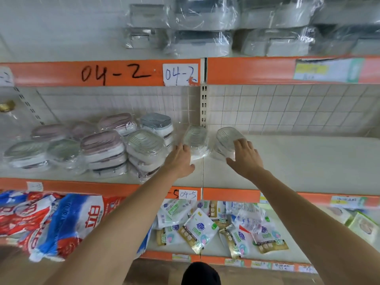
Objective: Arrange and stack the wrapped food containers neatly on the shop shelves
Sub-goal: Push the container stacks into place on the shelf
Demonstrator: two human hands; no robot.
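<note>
On the middle shelf [298, 161] two clear wrapped containers stand near the centre upright. My left hand [181, 159] grips the left container [196, 138] at its near side. My right hand [245, 156] lies over the right container [226, 138], fingers curled on its lid and near edge. To the left, several wrapped containers [102, 149] with pink, grey and clear lids sit in stacks, some leaning.
The top shelf holds larger wrapped grey boxes [201, 27]. The bottom shelf carries red and blue bags [51, 221] and small pouches [205, 227]. Orange shelf edges [102, 73] carry labels. A tiled wall [287, 108] backs the shelf.
</note>
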